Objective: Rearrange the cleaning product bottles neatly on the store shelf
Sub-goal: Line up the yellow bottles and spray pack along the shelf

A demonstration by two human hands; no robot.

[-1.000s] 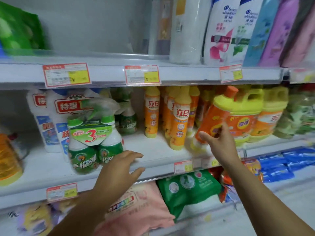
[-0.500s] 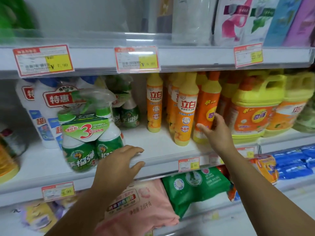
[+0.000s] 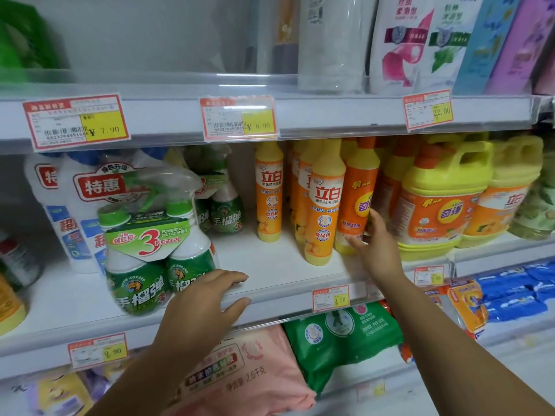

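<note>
An orange dish-soap bottle point(image 3: 359, 187) with a red cap stands upright on the middle shelf point(image 3: 270, 265), just right of a row of yellow-capped orange bottles point(image 3: 326, 205). My right hand point(image 3: 378, 247) grips its lower right side, thumb at the base and fingers behind. My left hand point(image 3: 201, 304) rests flat on the shelf's front edge, fingers spread and holding nothing. It lies just right of a green twin-pack of spray cleaner point(image 3: 150, 250).
Large yellow-handled jugs point(image 3: 441, 202) stand close on the right of the held bottle. White bottles point(image 3: 81, 190) fill the left. Shampoo refill pouches point(image 3: 405, 40) sit on the upper shelf. Pink point(image 3: 240, 370) and green point(image 3: 339, 334) bags lie below.
The orange bottle was tilted to the right a second ago and now stands upright beside the yellow-capped row. My right hand slid down to its base. My left hand stayed on the shelf edge.
</note>
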